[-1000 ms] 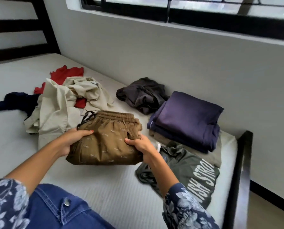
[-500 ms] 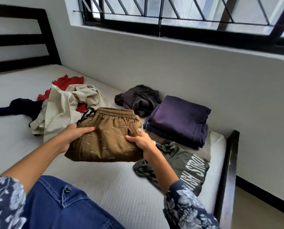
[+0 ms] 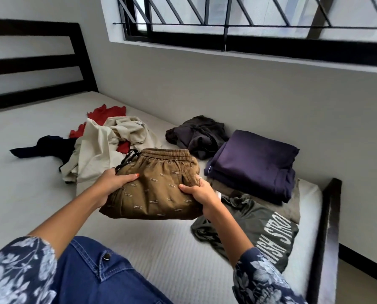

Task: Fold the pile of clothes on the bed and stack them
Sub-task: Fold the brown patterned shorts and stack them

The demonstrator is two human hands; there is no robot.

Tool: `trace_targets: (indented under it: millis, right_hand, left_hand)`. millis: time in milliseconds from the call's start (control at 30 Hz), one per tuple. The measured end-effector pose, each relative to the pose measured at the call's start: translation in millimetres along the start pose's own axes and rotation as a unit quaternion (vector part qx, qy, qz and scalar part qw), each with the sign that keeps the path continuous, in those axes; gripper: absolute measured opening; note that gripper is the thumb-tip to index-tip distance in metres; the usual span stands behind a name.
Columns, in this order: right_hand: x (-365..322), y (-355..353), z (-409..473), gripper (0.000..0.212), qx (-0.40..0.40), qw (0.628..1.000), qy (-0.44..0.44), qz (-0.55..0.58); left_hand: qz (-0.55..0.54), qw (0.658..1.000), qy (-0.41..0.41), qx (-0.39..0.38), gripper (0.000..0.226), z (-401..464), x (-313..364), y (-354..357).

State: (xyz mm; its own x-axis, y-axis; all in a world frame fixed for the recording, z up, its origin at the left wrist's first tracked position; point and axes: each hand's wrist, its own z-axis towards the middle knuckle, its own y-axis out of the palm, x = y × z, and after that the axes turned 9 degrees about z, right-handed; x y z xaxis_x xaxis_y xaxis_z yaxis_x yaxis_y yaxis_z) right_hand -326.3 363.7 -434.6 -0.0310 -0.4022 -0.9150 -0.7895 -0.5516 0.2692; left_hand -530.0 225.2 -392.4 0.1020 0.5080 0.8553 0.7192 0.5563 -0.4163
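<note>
White letters "ISH STRO" show on the dark green T-shirt lying on the white mattress under a barred window. The left hand and right hand grip the folded brown patterned shorts, now lifted higher, beside the folded purple stack.

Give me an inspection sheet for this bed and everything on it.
Surface: mattress, pale, bare in front.
Job's things: folded brown shorts held up; purple folded stack at right; unfolded heap at left.
Clutter: dark bundle by the wall; grey printed shirt spread at right.
Hands: left hand and right hand grip the shorts' sides.
Cables: nothing seen.
Surroundings: barred window, black headboard.
</note>
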Motion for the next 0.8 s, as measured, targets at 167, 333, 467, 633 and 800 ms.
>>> trace_targets:
  millis: [167,333,467,633,800]
  right_hand:
    - [2.2,-3.5,-5.2,0.039,0.011,1.0,-0.028,-0.006]
    - [-18.0,-32.2,-12.0,0.032,0.043,0.994,-0.102,0.005]
    - [-60.6,-66.8,-15.2,0.035,0.081,0.982,-0.168,0.043]
    - [-112.9,-124.6,-10.6,0.039,0.139,0.959,-0.24,0.055]
    - [-113.2,-192.8,16.7,0.039,0.221,0.953,-0.206,0.033]
  left_hand:
    - [0.007,1.0,0.006,0.003,0.06,9.4,-4.3,8.5]
    - [0.03,0.998,0.06,-0.01,0.063,13.6,31.4,35.2]
    - [0.034,0.99,0.137,-0.02,0.046,18.7,94.9,68.5]
    - [0.025,0.972,0.223,-0.068,0.051,31.9,181.5,121.2]
    - [0.276,0.92,0.279,0.009,0.109,53.4,208.2,182.3]
